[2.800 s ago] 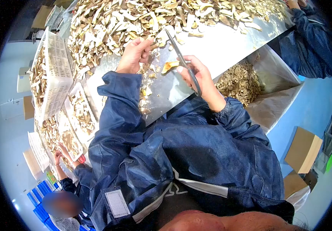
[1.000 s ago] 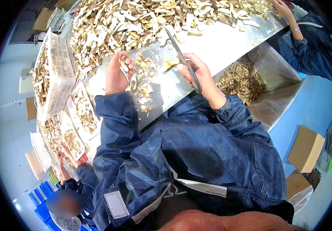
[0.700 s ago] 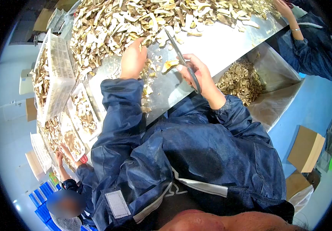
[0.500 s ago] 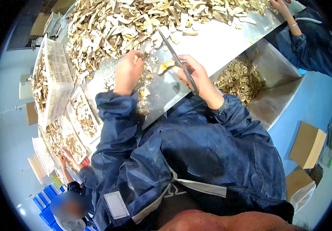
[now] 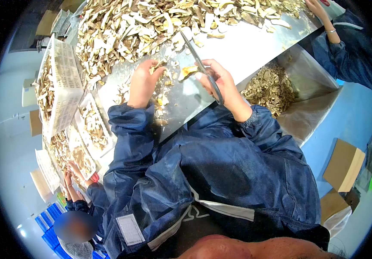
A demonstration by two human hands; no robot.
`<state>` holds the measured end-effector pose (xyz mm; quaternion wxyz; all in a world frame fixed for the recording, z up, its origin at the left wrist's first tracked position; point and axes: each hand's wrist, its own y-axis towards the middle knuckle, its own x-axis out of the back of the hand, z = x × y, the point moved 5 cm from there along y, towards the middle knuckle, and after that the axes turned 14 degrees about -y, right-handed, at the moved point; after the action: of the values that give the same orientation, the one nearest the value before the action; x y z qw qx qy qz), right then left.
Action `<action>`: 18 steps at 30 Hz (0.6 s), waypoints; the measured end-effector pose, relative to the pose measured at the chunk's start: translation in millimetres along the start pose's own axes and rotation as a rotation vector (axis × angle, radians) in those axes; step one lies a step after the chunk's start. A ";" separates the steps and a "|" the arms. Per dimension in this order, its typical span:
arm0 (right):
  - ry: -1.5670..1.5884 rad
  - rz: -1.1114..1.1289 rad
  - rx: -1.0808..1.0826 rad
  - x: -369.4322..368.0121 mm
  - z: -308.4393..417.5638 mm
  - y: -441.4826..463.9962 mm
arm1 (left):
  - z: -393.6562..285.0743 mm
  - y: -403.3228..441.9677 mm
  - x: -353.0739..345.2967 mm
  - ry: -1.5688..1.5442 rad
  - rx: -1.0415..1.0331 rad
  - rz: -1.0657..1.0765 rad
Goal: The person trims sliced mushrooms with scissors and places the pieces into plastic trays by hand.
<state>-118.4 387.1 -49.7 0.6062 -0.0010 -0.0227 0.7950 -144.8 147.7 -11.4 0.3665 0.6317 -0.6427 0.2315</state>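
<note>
My right hand holds black scissors, their long blades pointing up and away over the metal table. A yellow-brown dried mushroom slice is pinched in the same hand, beside the blades. Over small trimmed bits, my left hand has its thumb and fingers closed around a pale mushroom slice; the fingers partly hide it. Beyond both hands spreads a large heap of dried mushroom slices on the table.
A white perforated basket of slices leans at the left, near a white tray. Below the table's right edge stands a lined bin holding mushroom pieces. Co-workers' hands show at top right and lower left. Cardboard boxes stand right.
My left hand has lifted slightly and turned, bringing a pale slice into view between thumb and fingers. My right hand keeps the scissors and yellow-brown slice almost in place.
</note>
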 end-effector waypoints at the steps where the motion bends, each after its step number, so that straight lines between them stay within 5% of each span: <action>1: 0.004 -0.002 -0.001 -0.3 -0.7 -0.1 | -2.3 -1.7 0.2 0.008 -0.009 -0.009; 18: 0.194 0.071 0.071 -44.1 13.2 10.6 | -97.3 -59.9 17.8 -0.203 -0.085 -0.037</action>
<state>-117.2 341.3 -38.1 0.5765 -0.0574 0.0643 0.8125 -67.4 204.6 53.0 0.3302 0.6476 -0.6740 0.1319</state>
